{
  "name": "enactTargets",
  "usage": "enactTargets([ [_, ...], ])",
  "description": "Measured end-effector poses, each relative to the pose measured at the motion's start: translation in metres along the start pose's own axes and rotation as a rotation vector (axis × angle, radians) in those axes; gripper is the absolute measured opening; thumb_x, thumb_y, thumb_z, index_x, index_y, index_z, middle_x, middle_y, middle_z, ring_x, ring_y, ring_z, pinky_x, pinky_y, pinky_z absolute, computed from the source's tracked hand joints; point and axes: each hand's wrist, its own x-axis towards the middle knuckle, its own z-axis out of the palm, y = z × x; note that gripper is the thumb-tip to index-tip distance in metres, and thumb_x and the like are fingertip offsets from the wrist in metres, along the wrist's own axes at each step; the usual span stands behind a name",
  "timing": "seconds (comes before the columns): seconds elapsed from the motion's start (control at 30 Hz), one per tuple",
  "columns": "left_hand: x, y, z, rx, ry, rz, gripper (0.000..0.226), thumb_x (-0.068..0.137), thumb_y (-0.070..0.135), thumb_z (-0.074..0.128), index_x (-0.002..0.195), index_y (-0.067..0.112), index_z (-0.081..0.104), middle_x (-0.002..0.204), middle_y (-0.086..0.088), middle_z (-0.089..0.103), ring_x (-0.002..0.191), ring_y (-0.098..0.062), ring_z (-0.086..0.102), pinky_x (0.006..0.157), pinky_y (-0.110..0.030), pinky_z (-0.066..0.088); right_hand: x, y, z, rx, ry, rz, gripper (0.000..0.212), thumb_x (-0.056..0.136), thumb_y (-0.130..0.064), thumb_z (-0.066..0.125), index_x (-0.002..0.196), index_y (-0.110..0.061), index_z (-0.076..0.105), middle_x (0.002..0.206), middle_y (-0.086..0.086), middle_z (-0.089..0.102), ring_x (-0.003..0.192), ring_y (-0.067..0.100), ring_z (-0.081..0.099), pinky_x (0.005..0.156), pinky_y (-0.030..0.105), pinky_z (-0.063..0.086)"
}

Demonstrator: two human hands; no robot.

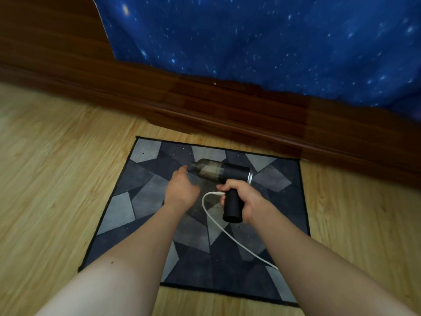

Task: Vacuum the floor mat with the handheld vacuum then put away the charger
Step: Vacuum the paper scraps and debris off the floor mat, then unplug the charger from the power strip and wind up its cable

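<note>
right hand (247, 200): grips handheld vacuum (224, 172) handle
left hand (182, 190): relaxed, empty, near nozzle
charging cable (224, 233): plug at handle
floor mat (120, 213): underneath

Bare wood floor (57, 167) lies open on both sides of the mat (120, 210); a dark wooden board (227, 119) blocks just beyond its far edge, and a white cable (227, 235) crosses it

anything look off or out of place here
Yes: the white cable looks plugged into the vacuum handle that the right hand grips above the mat, odd for vacuuming. Dark specks dot the mat.
</note>
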Motion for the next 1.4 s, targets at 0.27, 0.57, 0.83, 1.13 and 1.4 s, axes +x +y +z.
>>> enactTargets([
  [0.27,0.006,0.045,0.007,-0.068,0.039,-0.054,0.045,0.088,0.014,0.057,0.131,0.012,0.046,0.131,-0.014,0.051,0.116,-0.032,0.053,0.090,-0.039,0.046,-0.014,-0.022,-0.016,-0.029,-0.011,-0.010,0.014,0.075,-0.001,0.063,0.087,-0.001,0.071,0.065,0.011,0.061,0.047,0.016,0.053,0.045,0.024,0.049],
  [0.57,0.000,0.093,0.004,-0.096,0.081,0.013,0.067,0.089,0.005,0.053,0.149,0.011,0.024,0.145,-0.012,0.041,0.124,-0.031,0.048,0.094,-0.037,0.043,-0.051,-0.052,-0.042,0.046,-0.018,-0.059,0.012,0.076,-0.002,0.062,0.081,-0.004,0.073,0.063,0.010,0.062,0.050,0.016,0.054,0.051,0.027,0.049],
  [0.83,-0.078,0.196,-0.031,-0.027,-0.082,0.040,0.051,0.089,0.005,0.052,0.138,0.010,0.037,0.121,-0.010,0.060,0.111,-0.030,0.057,0.080,-0.031,0.042,-0.171,-0.074,-0.073,0.248,-0.011,-0.057,0.014,0.078,0.000,0.057,0.079,-0.005,0.070,0.062,0.009,0.056,0.047,0.016,0.051,0.046,0.023,0.047],
  [1.13,-0.202,0.366,-0.124,0.134,-0.250,0.172,0.049,0.089,0.010,0.051,0.137,0.016,0.046,0.124,0.000,0.063,0.113,-0.021,0.056,0.095,-0.035,0.048,-0.421,-0.131,-0.101,0.469,0.044,-0.102,0.024,0.084,0.002,0.048,0.072,-0.006,0.067,0.059,0.006,0.053,0.042,0.013,0.048,0.044,0.021,0.045],
  [1.4,-0.349,0.579,-0.171,0.193,-0.459,0.491,0.025,0.082,0.006,0.059,0.104,0.017,0.063,0.094,0.004,0.063,0.099,-0.018,0.060,0.076,-0.025,0.039,-0.682,-0.189,-0.149,0.636,0.163,-0.278,0.032,0.081,0.000,0.053,0.052,-0.010,0.065,0.057,0.006,0.052,0.042,0.014,0.050,0.047,0.024,0.045],
])
